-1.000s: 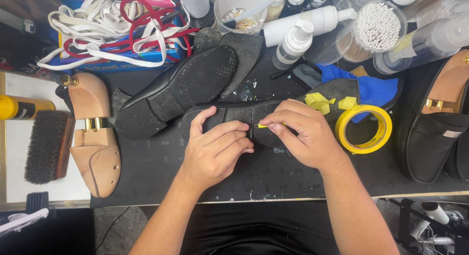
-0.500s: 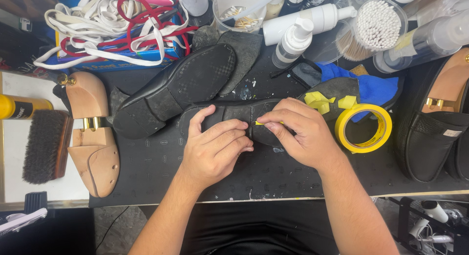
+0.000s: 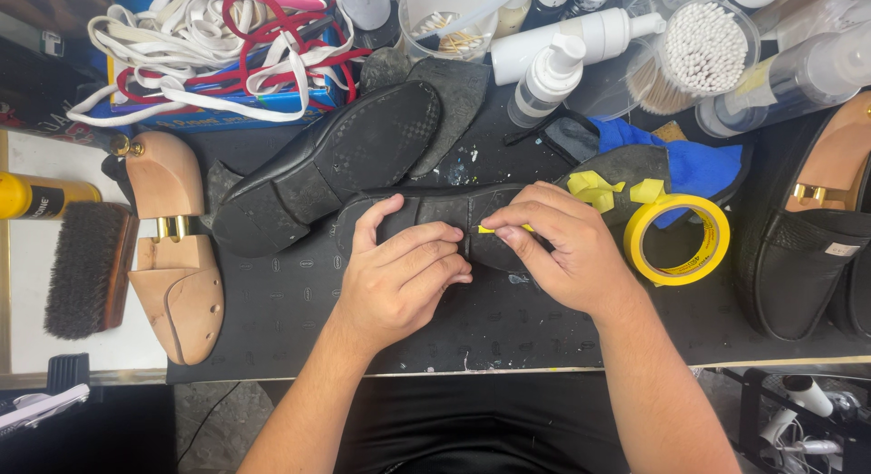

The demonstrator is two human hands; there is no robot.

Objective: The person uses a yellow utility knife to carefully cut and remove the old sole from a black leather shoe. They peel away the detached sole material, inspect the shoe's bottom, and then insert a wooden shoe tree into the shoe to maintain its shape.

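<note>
Dark rubber matting [image 3: 299, 320] is covering the workbench, and containers are crowding its far edge: a clear round tub [image 3: 694, 52] is standing packed with upright cotton swabs, a clear plastic cup [image 3: 445, 20] is holding a few more swabs and a stick, and two white pump bottles [image 3: 555, 75] are lying and leaning between them. A blue box [image 3: 218, 111] at the far left is overflowing with tangled white and red laces [image 3: 209, 48]. At the middle of the mat a black shoe [image 3: 472, 224] is lying sole up, its dark sole looking scuffed and dusty, with crumpled bits of yellow tape [image 3: 603, 191] sitting on its right end. The left hand [image 3: 399, 279] is pressing down on the sole, fingers curled over it and thumb braced on the far edge. The right hand [image 3: 558, 252] is pinching a thin strip of yellow tape [image 3: 499, 229] between thumb and fingertips against the sole's middle. A second black shoe [image 3: 336, 166] is resting sole up just beyond, a yellow tape roll [image 3: 679, 240] is lying just right of the right hand, and a wooden shoe tree [image 3: 177, 256] and a brush [image 3: 86, 270] are lying at the left.
</note>
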